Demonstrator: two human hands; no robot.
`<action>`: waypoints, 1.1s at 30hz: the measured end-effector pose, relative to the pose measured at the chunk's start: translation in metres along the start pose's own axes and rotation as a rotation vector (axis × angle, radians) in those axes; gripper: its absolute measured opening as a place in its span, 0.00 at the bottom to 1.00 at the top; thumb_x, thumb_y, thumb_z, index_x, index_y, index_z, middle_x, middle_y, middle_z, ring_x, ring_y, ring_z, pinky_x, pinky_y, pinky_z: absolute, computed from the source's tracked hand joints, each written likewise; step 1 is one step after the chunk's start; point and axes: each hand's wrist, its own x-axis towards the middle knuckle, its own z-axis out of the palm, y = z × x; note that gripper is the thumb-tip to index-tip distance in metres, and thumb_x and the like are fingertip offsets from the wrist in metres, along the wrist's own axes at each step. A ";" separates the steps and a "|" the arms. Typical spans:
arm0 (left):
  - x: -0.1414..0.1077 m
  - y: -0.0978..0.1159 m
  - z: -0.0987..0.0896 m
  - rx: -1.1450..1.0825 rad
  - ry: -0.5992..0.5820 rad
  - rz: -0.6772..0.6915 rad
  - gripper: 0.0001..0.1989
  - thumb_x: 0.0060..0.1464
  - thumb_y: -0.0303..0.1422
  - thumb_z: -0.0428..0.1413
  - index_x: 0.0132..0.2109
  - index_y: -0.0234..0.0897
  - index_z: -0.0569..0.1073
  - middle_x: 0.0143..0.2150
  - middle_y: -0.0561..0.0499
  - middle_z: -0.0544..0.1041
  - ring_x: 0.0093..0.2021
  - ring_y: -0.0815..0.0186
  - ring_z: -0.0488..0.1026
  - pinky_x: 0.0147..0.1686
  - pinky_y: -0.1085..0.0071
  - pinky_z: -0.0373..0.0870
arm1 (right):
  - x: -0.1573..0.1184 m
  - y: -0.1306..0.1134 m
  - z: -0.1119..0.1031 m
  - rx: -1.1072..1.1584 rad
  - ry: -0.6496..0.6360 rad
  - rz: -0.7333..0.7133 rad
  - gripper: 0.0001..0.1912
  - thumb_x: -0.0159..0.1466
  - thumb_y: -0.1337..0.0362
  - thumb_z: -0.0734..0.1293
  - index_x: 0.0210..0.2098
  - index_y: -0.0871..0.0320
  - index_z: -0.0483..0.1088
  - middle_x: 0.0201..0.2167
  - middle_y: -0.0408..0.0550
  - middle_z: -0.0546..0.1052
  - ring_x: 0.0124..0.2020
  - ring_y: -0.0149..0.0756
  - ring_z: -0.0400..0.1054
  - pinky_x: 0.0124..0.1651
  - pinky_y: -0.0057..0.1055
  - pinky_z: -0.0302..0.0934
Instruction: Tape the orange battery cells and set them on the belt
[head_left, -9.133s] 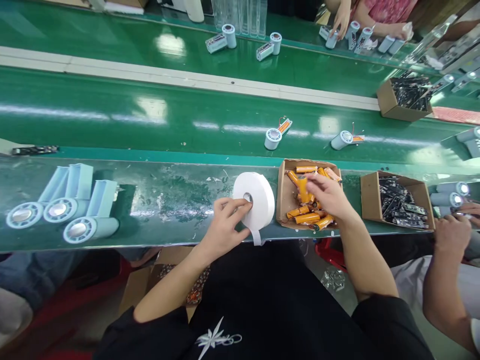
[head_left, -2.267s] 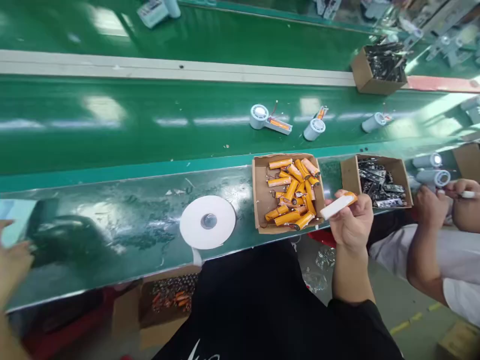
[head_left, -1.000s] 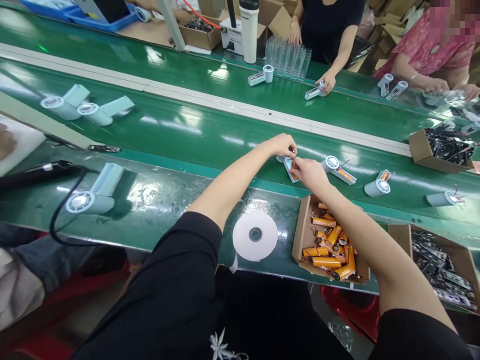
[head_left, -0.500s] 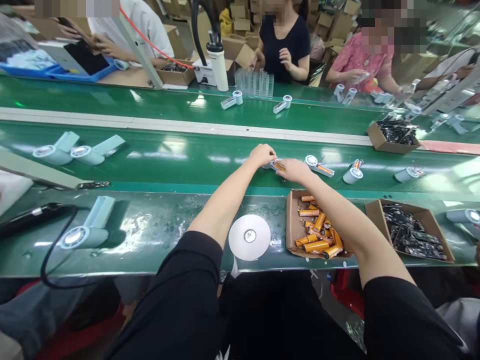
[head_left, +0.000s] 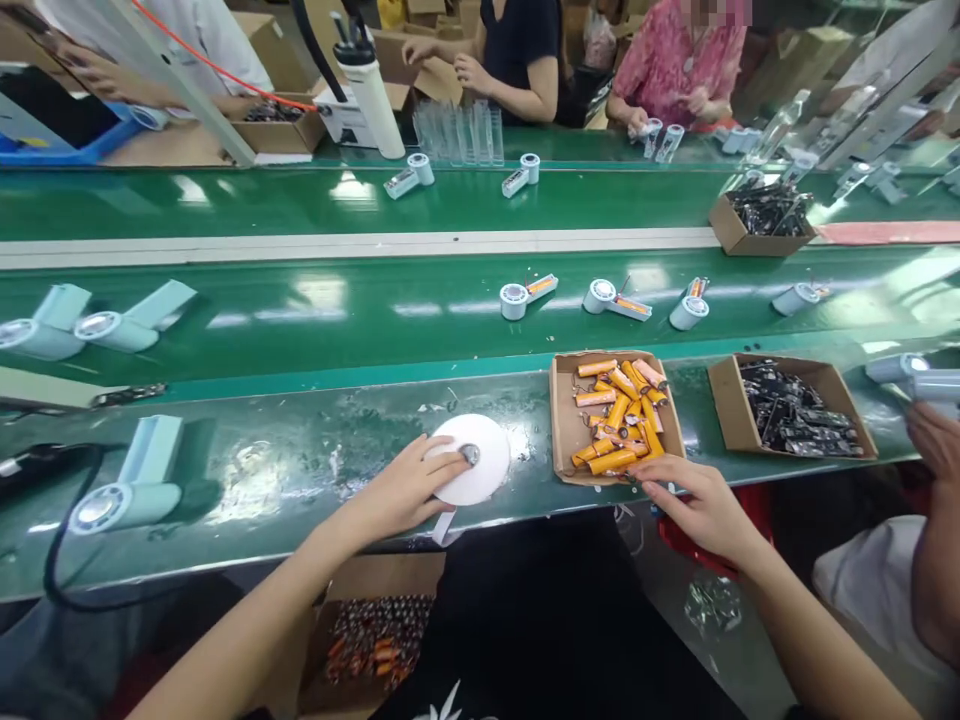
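My left hand [head_left: 416, 485] lies over the white roll of tape [head_left: 487, 470], its fingers stretched out towards the metallic core. A loose tape end [head_left: 443, 527] hangs off the bench edge below. With thumb and fingers apart, my right hand [head_left: 705, 500] reaches the near right rim of a cardboard box [head_left: 564, 420], beside the orange cylindrical batteries [head_left: 613, 460] in it. No held object shows in either hand. On the green conveyor beyond, a light-blue round-headed housing [head_left: 514, 301] has an orange battery in its handle; a similar housing [head_left: 600, 295] stands to its right.
A box of black parts [head_left: 727, 405] stands right, near another person's hand [head_left: 934, 440]. Pale-blue housings [head_left: 124, 505] and a black cable [head_left: 52, 560] occupy the left. Under the bench is a carton of small parts [head_left: 319, 640]. People work across the conveyor.
Both hands have left the housing on the conveyor and come back to the bench, the left to the tape roll, the right to the battery box. The camera view has shifted.
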 end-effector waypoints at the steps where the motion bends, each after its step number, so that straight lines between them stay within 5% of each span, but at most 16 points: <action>1: 0.005 0.002 -0.002 -0.015 0.078 -0.016 0.28 0.62 0.41 0.69 0.66 0.41 0.75 0.62 0.41 0.82 0.67 0.46 0.71 0.66 0.48 0.72 | 0.005 -0.007 0.007 0.029 -0.020 0.029 0.08 0.76 0.61 0.69 0.46 0.53 0.82 0.44 0.49 0.87 0.44 0.40 0.84 0.50 0.34 0.78; 6: 0.056 0.040 -0.030 -0.083 0.565 0.021 0.36 0.61 0.48 0.69 0.68 0.38 0.69 0.58 0.36 0.80 0.68 0.42 0.68 0.65 0.39 0.73 | 0.045 -0.049 0.051 0.254 -0.351 0.201 0.32 0.70 0.51 0.76 0.68 0.57 0.71 0.43 0.49 0.86 0.30 0.35 0.78 0.34 0.30 0.71; 9: 0.076 0.063 -0.046 -0.084 0.638 0.143 0.27 0.66 0.32 0.64 0.67 0.42 0.67 0.57 0.40 0.79 0.71 0.45 0.66 0.69 0.38 0.70 | 0.053 -0.064 0.074 0.370 -0.488 0.018 0.16 0.75 0.51 0.71 0.51 0.56 0.81 0.37 0.47 0.86 0.33 0.36 0.79 0.39 0.29 0.70; 11: 0.079 0.065 -0.049 -0.032 0.725 0.120 0.28 0.64 0.23 0.62 0.66 0.46 0.67 0.56 0.43 0.78 0.72 0.47 0.66 0.69 0.39 0.71 | 0.047 -0.066 0.083 0.400 -0.593 -0.166 0.18 0.79 0.53 0.65 0.41 0.55 0.82 0.35 0.46 0.86 0.36 0.36 0.81 0.43 0.29 0.70; 13: 0.074 0.057 -0.046 0.004 0.837 -0.004 0.30 0.62 0.23 0.64 0.66 0.47 0.68 0.56 0.44 0.77 0.70 0.46 0.68 0.66 0.42 0.74 | 0.039 -0.061 0.083 0.287 -0.705 -0.251 0.18 0.80 0.55 0.65 0.40 0.55 0.83 0.35 0.47 0.86 0.35 0.37 0.81 0.40 0.29 0.69; 16: 0.065 0.045 -0.034 0.020 0.917 -0.159 0.31 0.59 0.26 0.66 0.67 0.45 0.68 0.57 0.43 0.76 0.67 0.45 0.71 0.61 0.45 0.78 | 0.043 -0.046 0.064 -0.031 -0.757 -0.147 0.16 0.74 0.49 0.72 0.49 0.53 0.83 0.36 0.47 0.86 0.34 0.41 0.80 0.36 0.31 0.67; 18: 0.063 0.046 -0.024 0.042 0.918 -0.172 0.30 0.59 0.26 0.66 0.66 0.44 0.69 0.56 0.42 0.77 0.66 0.44 0.71 0.61 0.44 0.76 | 0.061 -0.031 0.045 -0.187 -0.595 -0.021 0.21 0.71 0.47 0.75 0.57 0.51 0.80 0.42 0.48 0.86 0.39 0.43 0.80 0.40 0.33 0.68; 22: 0.074 0.064 -0.009 0.033 0.850 -0.108 0.29 0.60 0.24 0.63 0.66 0.42 0.68 0.55 0.41 0.79 0.65 0.45 0.70 0.62 0.43 0.74 | 0.114 0.012 0.017 -0.635 -0.038 0.134 0.14 0.74 0.58 0.70 0.55 0.57 0.78 0.52 0.61 0.84 0.52 0.53 0.75 0.53 0.43 0.65; 25: 0.081 0.078 -0.005 0.053 0.795 -0.060 0.29 0.59 0.21 0.61 0.66 0.40 0.69 0.55 0.40 0.79 0.65 0.45 0.69 0.61 0.45 0.74 | 0.135 0.040 0.014 -0.718 0.052 0.176 0.08 0.72 0.62 0.70 0.46 0.60 0.79 0.48 0.64 0.85 0.54 0.57 0.74 0.60 0.51 0.61; 28: 0.079 0.083 -0.003 0.087 0.743 -0.013 0.30 0.58 0.19 0.60 0.66 0.39 0.70 0.54 0.40 0.80 0.63 0.47 0.70 0.62 0.46 0.73 | 0.129 0.047 0.017 -0.281 0.264 0.162 0.09 0.71 0.57 0.72 0.44 0.56 0.80 0.46 0.56 0.86 0.51 0.52 0.79 0.61 0.50 0.66; 31: 0.073 0.082 0.000 0.116 0.705 -0.007 0.31 0.58 0.18 0.59 0.67 0.37 0.70 0.54 0.40 0.81 0.62 0.48 0.70 0.63 0.47 0.73 | 0.110 0.029 0.021 0.337 0.558 0.172 0.17 0.70 0.47 0.73 0.50 0.51 0.79 0.49 0.50 0.86 0.47 0.47 0.82 0.55 0.47 0.75; 33: 0.071 0.081 0.001 0.135 0.681 -0.034 0.32 0.58 0.17 0.58 0.68 0.37 0.70 0.53 0.40 0.81 0.63 0.47 0.70 0.63 0.47 0.73 | 0.099 0.009 0.024 0.605 0.544 0.198 0.19 0.70 0.44 0.74 0.51 0.50 0.79 0.50 0.49 0.86 0.45 0.46 0.84 0.52 0.48 0.79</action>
